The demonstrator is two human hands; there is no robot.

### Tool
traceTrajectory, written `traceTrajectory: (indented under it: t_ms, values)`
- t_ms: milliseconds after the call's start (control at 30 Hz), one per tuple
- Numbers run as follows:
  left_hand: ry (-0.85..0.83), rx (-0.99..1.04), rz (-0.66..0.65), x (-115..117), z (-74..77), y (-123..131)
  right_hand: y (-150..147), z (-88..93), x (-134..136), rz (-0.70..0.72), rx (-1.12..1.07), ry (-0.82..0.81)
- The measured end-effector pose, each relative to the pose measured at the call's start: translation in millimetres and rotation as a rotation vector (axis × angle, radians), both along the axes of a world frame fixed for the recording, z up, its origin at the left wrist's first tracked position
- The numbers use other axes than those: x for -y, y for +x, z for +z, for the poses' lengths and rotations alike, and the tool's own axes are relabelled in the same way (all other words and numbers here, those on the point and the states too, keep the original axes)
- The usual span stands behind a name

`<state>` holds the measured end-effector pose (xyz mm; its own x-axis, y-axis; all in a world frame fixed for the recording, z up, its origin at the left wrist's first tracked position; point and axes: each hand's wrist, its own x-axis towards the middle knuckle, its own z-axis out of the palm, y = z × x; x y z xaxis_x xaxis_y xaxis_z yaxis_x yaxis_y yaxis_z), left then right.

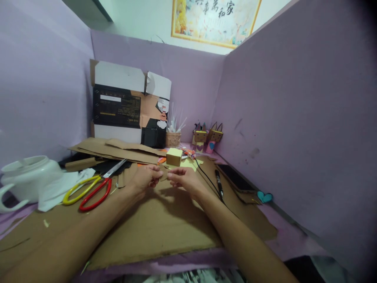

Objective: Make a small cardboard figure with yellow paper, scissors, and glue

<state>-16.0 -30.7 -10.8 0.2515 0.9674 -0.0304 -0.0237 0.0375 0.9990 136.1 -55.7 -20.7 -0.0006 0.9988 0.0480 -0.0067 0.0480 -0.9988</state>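
Both my hands meet over a cardboard sheet [165, 232] that covers the table. Between my fingertips is a small piece of cardboard [163, 173], brown and thin. My left hand [147, 176] pinches its left side, and my right hand [186, 179] grips it from the right. Just beyond them stands a small cardboard box [174, 157] with a pale yellow top. To the left of my left hand lie scissors [96, 191] with one yellow and one red handle, their blades pointing away from me. The exact shape of the held piece is partly hidden by my fingers.
At the left stands a white teapot [31, 177] beside a crumpled tissue [59, 190]. Flat cardboard strips [118, 150] lie behind the scissors. On the right are a black pen [219, 182], a phone [235, 177] and a blue heart [264, 196]. Purple walls [279, 118] enclose the table.
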Motion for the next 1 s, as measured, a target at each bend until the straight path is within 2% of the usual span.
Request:
traceTrajectory:
  t_ms: [100, 267, 433, 567, 667, 800, 900, 1000]
  values:
    - [-0.003, 0.032, 0.091, -8.2, 0.2, -5.4, 12.5, -1.1, -10.2, -0.184, 0.005, 0.064]
    - [-0.001, 0.071, 0.176, -16.3, -0.2, -12.1, 32.2, 3.9, -47.8, -0.364, 0.174, 0.162]
    - [0.019, 0.116, 0.249, -17.7, 2.6, -13.9, 26.9, 8.6, -93.2, -0.334, 0.383, 0.226]
    - [0.039, 0.144, 0.276, -20.0, 7.4, -16.3, 22.8, 6.9, -110.9, -0.273, 0.484, 0.226]
    - [0.083, 0.157, 0.298, -21.3, 11.9, -19.6, 28.6, 12.3, -103.1, -0.206, 0.524, 0.245]
    - [0.199, 0.179, 0.309, -16.3, 21.0, -24.1, 30.9, 17.1, -59.4, -0.013, 0.533, 0.271]
    - [0.251, 0.175, 0.260, -7.7, 25.0, -23.4, 20.5, 6.8, -20.7, 0.193, 0.488, 0.262]
    - [0.262, 0.086, 0.162, -1.7, 22.6, -18.7, 9.3, -4.8, 0.8, 0.228, 0.462, 0.244]
